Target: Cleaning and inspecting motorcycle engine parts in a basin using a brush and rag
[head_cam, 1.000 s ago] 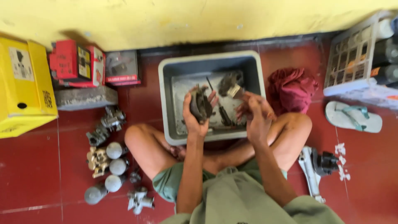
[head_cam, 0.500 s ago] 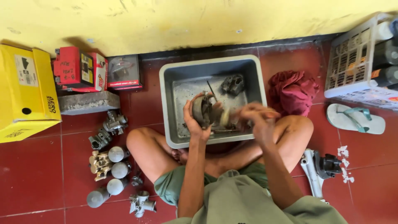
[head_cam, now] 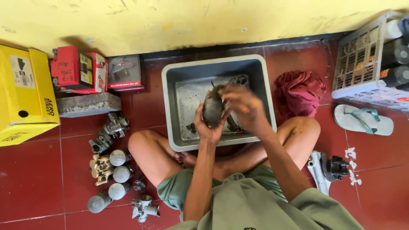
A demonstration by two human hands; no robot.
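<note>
Grimy metal part [head_cam: 212, 107], dark and rounded, sat in the person's left hand [head_cam: 208, 123], whose fingers were closed around its lower end, holding it upright over the grey plastic tub [head_cam: 168, 102]. The right hand [head_cam: 243, 107] was against the part's upper side and blurred; it seemed curled over the part, perhaps with something small in it, but the picture did not show whether it gripped anything. Both hands were above the middle of the tub, which stood on the red tiled floor [head_cam: 30, 179] between the person's crossed legs and the yellow wall [head_cam: 170, 21].

Judging by its look, the part was still dark and dirty, so the cleaning seemed underway rather than finished. More small dark pieces [head_cam: 232, 124] lay on the wet bottom of the tub, apparently not yet handled. To the left on the floor, a cluster of paler metal parts [head_cam: 111, 168] lay in rows, looking cleaner, though whether they were done could not be told.

A red rag [head_cam: 298, 93] lay just beside the tub on the right, a sandal [head_cam: 362, 120] further out, and a white basket [head_cam: 362, 64] of cans in the corner. Red boxes [head_cam: 81, 70] and a yellow box [head_cam: 25, 93] stood along the wall.
</note>
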